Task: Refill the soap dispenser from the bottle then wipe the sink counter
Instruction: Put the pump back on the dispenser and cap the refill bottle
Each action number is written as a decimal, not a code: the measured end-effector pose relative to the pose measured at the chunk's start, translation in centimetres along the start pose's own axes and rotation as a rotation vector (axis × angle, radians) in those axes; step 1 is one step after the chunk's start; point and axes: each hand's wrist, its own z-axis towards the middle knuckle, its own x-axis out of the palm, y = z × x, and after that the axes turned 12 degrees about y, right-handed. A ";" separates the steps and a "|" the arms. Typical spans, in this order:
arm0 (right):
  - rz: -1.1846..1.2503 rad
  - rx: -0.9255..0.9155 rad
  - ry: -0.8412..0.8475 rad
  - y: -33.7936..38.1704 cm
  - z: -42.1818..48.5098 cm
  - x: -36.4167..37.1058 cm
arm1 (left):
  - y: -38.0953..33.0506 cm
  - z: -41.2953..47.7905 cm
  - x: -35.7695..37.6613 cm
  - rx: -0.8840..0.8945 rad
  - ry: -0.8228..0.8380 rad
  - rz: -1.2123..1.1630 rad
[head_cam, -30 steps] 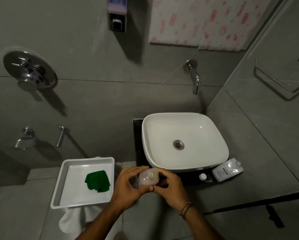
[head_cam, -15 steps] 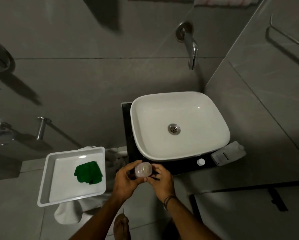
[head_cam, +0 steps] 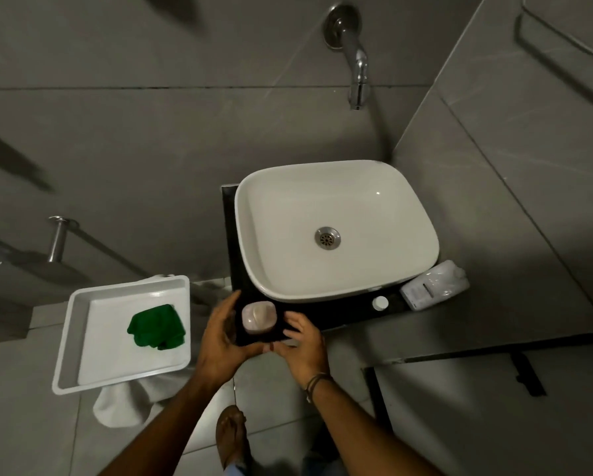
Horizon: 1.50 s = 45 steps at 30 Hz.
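A small translucent pinkish soap dispenser container [head_cam: 259,316] stands on the front left corner of the black counter [head_cam: 343,316], just in front of the white sink [head_cam: 250,235]. My left hand [head_cam: 219,334] is cupped at its left and my right hand [head_cam: 301,341] at its right. Both have spread fingers and a small dark gap to the container. The white refill bottle [head_cam: 435,285] lies on its side at the counter's right end. Its small white cap [head_cam: 380,303] sits separately beside it. A green cloth [head_cam: 157,326] lies in a white tray [head_cam: 78,314] to the left.
A chrome tap [head_cam: 356,63] juts from the wall above the sink. The tray rests on a white stool or bin draped with a towel [head_cam: 123,403]. A towel bar [head_cam: 562,63] is on the right wall. My foot [head_cam: 231,431] is on the tiled floor below.
The container has gone from being held in both hands in front of the counter to standing on the counter's corner. My fingers have opened away from it. The camera tilted further down.
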 end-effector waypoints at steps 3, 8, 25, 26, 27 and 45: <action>0.010 0.038 -0.110 -1.3 -2.1 -3.3 | 0.0 -4.1 1.7 -0.088 -0.169 0.032; 0.096 0.103 -0.442 -2.8 -5.2 -11.8 | -1.0 -9.0 9.7 -0.117 -0.128 0.276; 0.148 -0.154 -0.627 0.5 1.3 -29.1 | -6.7 8.2 29.0 0.170 0.205 1.168; 0.141 -0.154 -0.620 0.3 1.4 -29.2 | -6.5 8.5 29.2 0.164 0.195 1.176; 0.129 -0.149 -0.618 0.2 1.4 -29.2 | -6.5 8.8 29.2 0.157 0.192 1.180; -0.059 -0.361 -0.366 7.7 -11.3 -24.6 | -27.9 1.3 22.0 0.482 0.147 0.231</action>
